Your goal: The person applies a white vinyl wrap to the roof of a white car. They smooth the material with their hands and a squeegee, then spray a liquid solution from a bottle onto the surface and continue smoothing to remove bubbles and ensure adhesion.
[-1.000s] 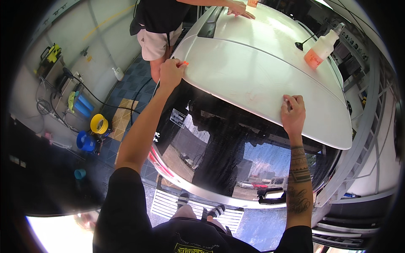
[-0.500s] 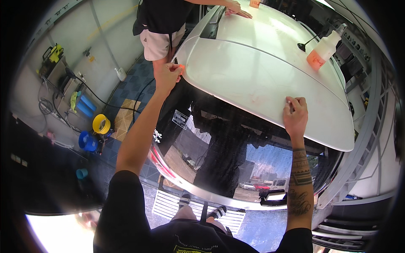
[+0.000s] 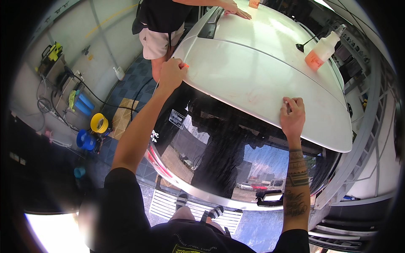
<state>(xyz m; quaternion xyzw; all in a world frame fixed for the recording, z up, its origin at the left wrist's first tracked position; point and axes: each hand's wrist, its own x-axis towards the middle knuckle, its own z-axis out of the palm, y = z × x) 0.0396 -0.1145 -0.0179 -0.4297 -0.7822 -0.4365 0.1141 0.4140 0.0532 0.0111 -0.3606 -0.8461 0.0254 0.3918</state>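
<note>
The white car roof (image 3: 236,84) curves out in front of me, its rear edge above the dark rear window (image 3: 219,164). At the roof's left rear corner, my left hand (image 3: 172,76) is closed in a pinch on a small bright orange piece (image 3: 186,65), pressed to the white panel. Its kind is mostly hidden by my fingers. Farther right, my right hand (image 3: 293,116) rests on the panel near the rear edge with its fingers curled in; what they hold, if anything, does not show clearly.
A spray bottle (image 3: 321,52) with orange liquid stands on the roof's right, beside a black antenna (image 3: 300,47). At the far left, a co-worker's hands (image 3: 236,12) touch the roof. Yellow (image 3: 100,123) and blue (image 3: 86,140) buckets stand on the left floor, near a black hose (image 3: 105,102).
My left hand has shifted slightly right and up with the orange piece, along the roof's corner. My right hand stays at nearly the same spot, its fingers slightly shifted.
</note>
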